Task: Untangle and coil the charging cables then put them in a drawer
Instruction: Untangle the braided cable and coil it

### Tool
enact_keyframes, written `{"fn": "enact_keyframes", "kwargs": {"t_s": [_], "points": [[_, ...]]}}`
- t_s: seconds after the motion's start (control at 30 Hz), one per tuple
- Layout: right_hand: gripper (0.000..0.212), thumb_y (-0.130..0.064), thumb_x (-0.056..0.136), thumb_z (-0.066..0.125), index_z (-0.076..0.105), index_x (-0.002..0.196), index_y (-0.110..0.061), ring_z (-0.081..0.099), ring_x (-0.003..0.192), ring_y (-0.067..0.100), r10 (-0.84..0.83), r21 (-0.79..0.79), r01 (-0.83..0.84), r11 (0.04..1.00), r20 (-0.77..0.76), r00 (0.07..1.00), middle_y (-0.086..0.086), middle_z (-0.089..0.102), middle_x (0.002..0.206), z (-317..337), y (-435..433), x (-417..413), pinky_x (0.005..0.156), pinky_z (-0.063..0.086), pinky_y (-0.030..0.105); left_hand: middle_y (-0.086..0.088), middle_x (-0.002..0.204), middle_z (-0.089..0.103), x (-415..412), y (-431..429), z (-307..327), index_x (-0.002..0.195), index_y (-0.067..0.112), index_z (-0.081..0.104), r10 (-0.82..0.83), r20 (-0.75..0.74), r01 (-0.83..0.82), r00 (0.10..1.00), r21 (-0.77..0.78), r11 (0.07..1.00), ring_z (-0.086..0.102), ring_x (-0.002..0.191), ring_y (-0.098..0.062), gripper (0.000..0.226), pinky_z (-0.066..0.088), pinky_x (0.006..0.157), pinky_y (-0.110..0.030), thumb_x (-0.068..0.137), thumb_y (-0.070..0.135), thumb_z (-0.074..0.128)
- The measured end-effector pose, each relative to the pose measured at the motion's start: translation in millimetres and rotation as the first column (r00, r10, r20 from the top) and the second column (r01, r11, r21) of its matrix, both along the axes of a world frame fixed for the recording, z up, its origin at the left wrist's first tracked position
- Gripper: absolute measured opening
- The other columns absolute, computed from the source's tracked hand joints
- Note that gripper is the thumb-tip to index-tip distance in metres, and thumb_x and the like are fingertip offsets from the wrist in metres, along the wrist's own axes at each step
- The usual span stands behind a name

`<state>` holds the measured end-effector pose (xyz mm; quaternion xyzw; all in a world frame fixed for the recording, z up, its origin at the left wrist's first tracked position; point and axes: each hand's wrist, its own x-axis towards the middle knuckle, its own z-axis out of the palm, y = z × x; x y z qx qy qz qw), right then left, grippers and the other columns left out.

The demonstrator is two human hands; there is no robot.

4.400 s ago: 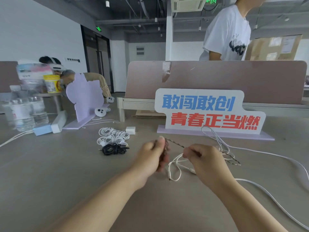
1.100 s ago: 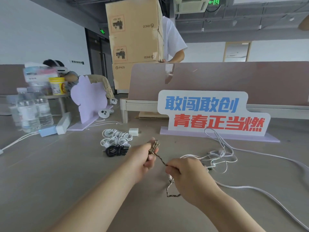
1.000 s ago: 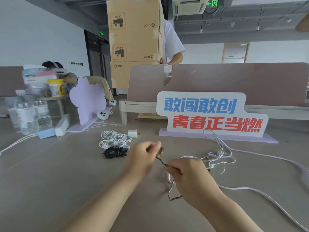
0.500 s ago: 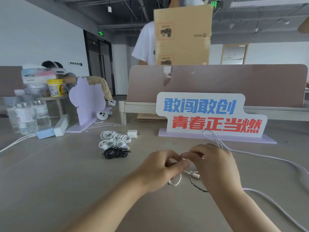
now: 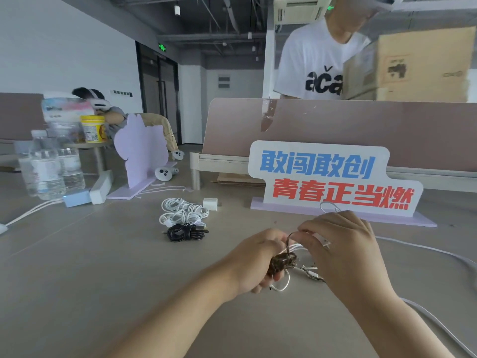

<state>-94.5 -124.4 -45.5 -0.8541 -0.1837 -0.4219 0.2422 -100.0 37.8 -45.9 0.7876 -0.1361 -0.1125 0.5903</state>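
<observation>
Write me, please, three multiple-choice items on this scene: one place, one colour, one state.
1. The coiled black cable lies: A) in a drawer; B) just nearer the camera than the coiled white cables; C) on a chair.
2. The braided cable is: A) brown; B) blue; C) red.
3. The left hand: A) lies flat; B) is empty; C) grips the braided cable.
Answers: B, it sits right before them; A, brownish weave; C, fingers curl round it.
</observation>
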Motion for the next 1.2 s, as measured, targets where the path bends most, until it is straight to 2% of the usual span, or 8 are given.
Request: {"fn": "enact_keyframes", "kwargs": {"t_s": [0.13, 0.2, 0.3, 0.47, 0.67, 0.97, 1.1, 1.2], "points": [[0.008, -0.025, 0.074, 0.076, 0.072, 0.068, -0.027, 0.053, 0.068, 0.010, 0.116, 0.143, -0.094, 0.985, -0.153, 0.981, -0.012, 0.063, 0.069, 0, 2, -3, 0.061, 0.043, 0.022, -0.003, 0.060, 0.048, -3, -1, -2, 0.092, 0.017, 0.048, -0.126, -0.062, 0.124, 0.990, -0.030, 0.992, 0.030, 0.041, -0.009, 0.040, 0.021, 0.044, -0.019, 0.094, 0.053, 0.030], [0.010, -0.027, 0.076, 0.074, 0.072, 0.067, -0.031, 0.053, 0.067, 0.009, 0.129, 0.207, -0.076, 0.975, -0.252, 0.959, -0.009, 0.061, 0.062, -1, 3, -3, 0.059, 0.040, 0.023, 0.001, 0.056, 0.048, -3, 0, -1, 0.102, 0.023, 0.055, -0.136, -0.022, 0.134, 0.990, -0.064, 0.989, 0.031, 0.040, -0.008, 0.050, 0.022, 0.042, -0.017, 0.091, 0.065, 0.031], [0.025, -0.020, 0.082, 0.066, 0.069, 0.061, -0.034, 0.055, 0.060, 0.012, 0.174, 0.259, -0.078, 0.963, -0.373, 0.911, -0.004, 0.063, 0.056, -4, 5, -3, 0.055, 0.040, 0.025, 0.006, 0.054, 0.046, -4, 1, 2, 0.126, 0.037, 0.048, -0.108, 0.047, 0.112, 0.993, -0.089, 0.990, 0.033, 0.038, -0.005, 0.045, 0.021, 0.042, -0.017, 0.082, 0.050, 0.051], [0.031, -0.012, 0.085, 0.054, 0.070, 0.066, -0.029, 0.050, 0.046, 0.014, 0.202, 0.231, -0.097, 0.968, -0.485, 0.851, 0.001, 0.061, 0.054, -8, 10, -4, 0.043, 0.034, 0.022, -0.002, 0.059, 0.043, -3, 2, 6, 0.121, 0.041, 0.052, -0.046, 0.073, 0.058, 0.996, -0.177, 0.982, 0.028, 0.042, -0.010, 0.034, 0.020, 0.043, -0.018, 0.093, 0.027, 0.038], [0.032, -0.027, 0.089, 0.055, 0.059, 0.062, -0.011, 0.045, 0.055, 0.023, 0.166, 0.166, -0.102, 0.981, -0.439, 0.883, 0.011, 0.056, 0.056, -10, 13, -3, 0.050, 0.031, 0.029, -0.006, 0.063, 0.052, 5, 2, 6, 0.113, 0.024, 0.057, 0.202, 0.079, -0.181, 0.976, -0.218, 0.959, 0.038, 0.036, -0.007, 0.044, 0.026, 0.039, -0.014, 0.092, 0.005, 0.024], [0.022, -0.025, 0.093, 0.052, 0.063, 0.075, -0.019, 0.046, 0.056, 0.009, 0.140, -0.014, -0.188, 0.982, -0.614, 0.777, -0.002, 0.054, 0.063, -21, 19, 0, 0.056, 0.037, 0.021, 0.006, 0.060, 0.066, 29, 14, -8, 0.081, 0.026, 0.067, 0.583, 0.242, -0.592, 0.776, -0.041, 0.805, 0.049, 0.047, -0.009, 0.028, 0.034, 0.050, -0.021, 0.090, 0.017, 0.042], [0.036, -0.027, 0.092, 0.050, 0.046, 0.056, -0.029, 0.046, 0.061, 0.012, 0.098, -0.083, -0.186, 0.979, -0.608, 0.788, -0.002, 0.051, 0.065, -23, 22, -2, 0.059, 0.039, 0.025, -0.007, 0.075, 0.073, 30, 17, -3, 0.083, 0.013, 0.067, 0.493, -0.055, -0.494, 0.868, -0.172, 0.852, 0.036, 0.043, -0.013, 0.034, 0.023, 0.043, -0.017, 0.090, 0.009, 0.034], [0.042, -0.027, 0.091, 0.053, 0.043, 0.051, -0.033, 0.044, 0.056, 0.005, 0.101, -0.065, -0.181, 0.981, -0.627, 0.773, -0.005, 0.050, 0.062, -22, 21, 0, 0.054, 0.035, 0.018, -0.010, 0.069, 0.068, 32, 16, 4, 0.087, 0.003, 0.061, 0.345, -0.336, -0.475, 0.877, -0.485, 0.734, 0.028, 0.034, -0.008, 0.031, 0.016, 0.034, -0.012, 0.092, 0.006, 0.030]]}}
